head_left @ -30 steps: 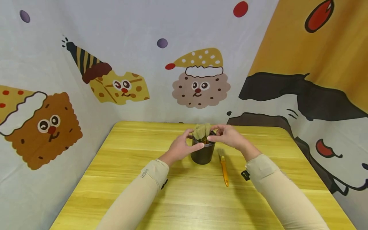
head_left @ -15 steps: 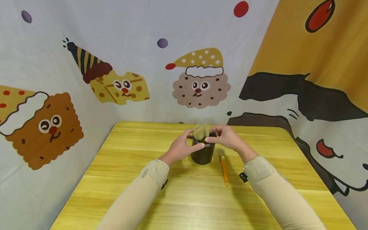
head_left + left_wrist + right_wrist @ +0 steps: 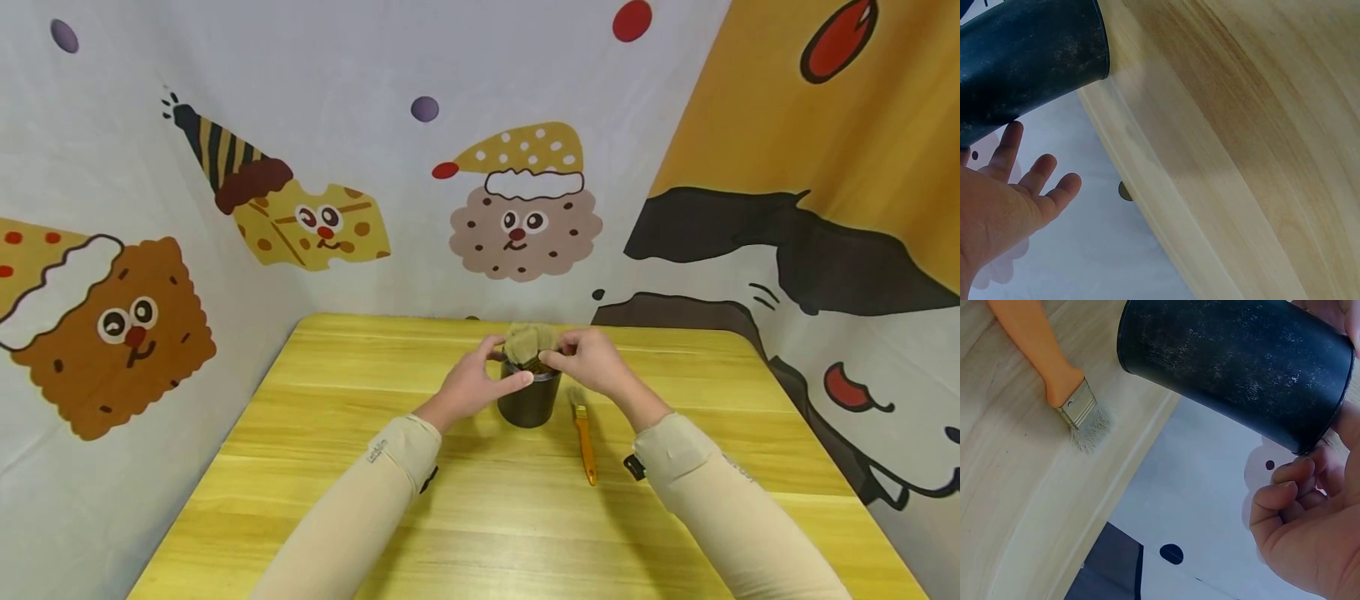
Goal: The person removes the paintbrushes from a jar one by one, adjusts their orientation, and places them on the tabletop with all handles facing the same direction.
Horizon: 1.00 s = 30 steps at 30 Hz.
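Note:
A black cup point(image 3: 527, 407) stands upright near the far edge of the table, with tan bristle heads of several paintbrushes point(image 3: 525, 340) sticking up out of it. My left hand point(image 3: 471, 385) holds the cup by its rim, thumb along the near side and fingers round the left. In the left wrist view a fingertip touches the cup's wall point(image 3: 1035, 69) while other fingers extend away. At the right of the rim, my right hand point(image 3: 596, 362) pinches one of the paintbrushes close below its bristles. The handles are hidden inside the cup.
Just right of the cup, a loose paintbrush with an orange handle point(image 3: 585, 446) lies on the wooden table point(image 3: 337, 467), its bristles toward the far edge. Close behind the table hangs a white cloth point(image 3: 390, 50) printed with cartoon figures.
My right fingers have shifted slightly at the rim, and the bristle heads have turned and spread a little to the right. The left hand and the cup have stayed in place.

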{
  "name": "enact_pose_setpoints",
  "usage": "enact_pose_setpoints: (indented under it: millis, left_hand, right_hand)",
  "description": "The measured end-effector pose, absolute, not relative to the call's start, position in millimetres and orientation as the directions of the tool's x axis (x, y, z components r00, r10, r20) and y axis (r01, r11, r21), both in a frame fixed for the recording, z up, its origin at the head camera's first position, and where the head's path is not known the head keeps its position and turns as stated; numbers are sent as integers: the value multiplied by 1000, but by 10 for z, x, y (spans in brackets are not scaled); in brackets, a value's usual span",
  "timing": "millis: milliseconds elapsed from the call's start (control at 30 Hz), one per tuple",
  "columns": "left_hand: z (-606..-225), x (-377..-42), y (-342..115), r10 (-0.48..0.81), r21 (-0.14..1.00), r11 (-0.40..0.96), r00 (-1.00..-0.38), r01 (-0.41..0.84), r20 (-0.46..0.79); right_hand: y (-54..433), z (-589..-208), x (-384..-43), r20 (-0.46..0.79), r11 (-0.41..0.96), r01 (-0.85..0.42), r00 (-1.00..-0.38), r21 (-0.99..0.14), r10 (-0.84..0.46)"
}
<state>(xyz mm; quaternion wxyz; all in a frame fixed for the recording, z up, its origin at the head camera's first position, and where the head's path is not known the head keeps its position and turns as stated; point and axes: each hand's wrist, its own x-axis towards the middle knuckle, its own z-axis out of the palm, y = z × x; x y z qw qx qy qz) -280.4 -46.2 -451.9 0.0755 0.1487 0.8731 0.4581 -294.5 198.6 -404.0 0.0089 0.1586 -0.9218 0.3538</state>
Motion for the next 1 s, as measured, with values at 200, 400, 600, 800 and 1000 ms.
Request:
enact_pose_setpoints:
  millis: [200,400,600,800,1000]
  left_hand:
    - [-4505,-2796,-455,332,823,536,-943,189,0]
    - [-4491,-2786,-460,329,829,529,-944,182,-3]
    - [-4487,-2781,-460,332,830,525,-943,187,3]
    - [-4499,-2778,-466,331,836,516,-944,185,5]
    - [-4500,-2770,-465,326,839,517,-945,168,-11]
  right_hand:
    - [1998,-4039,-2929,124,730,-283,-956,-622,-265]
    - [2006,-4031,-2937,141,730,-289,-956,-620,-259]
    - [2041,-3892,-2944,229,691,-318,-948,-649,-222]
    - [2085,-3641,-2918,288,668,-323,-943,-671,-166]
    - [2140,-3461,-2886,303,648,-311,-944,-695,-129]
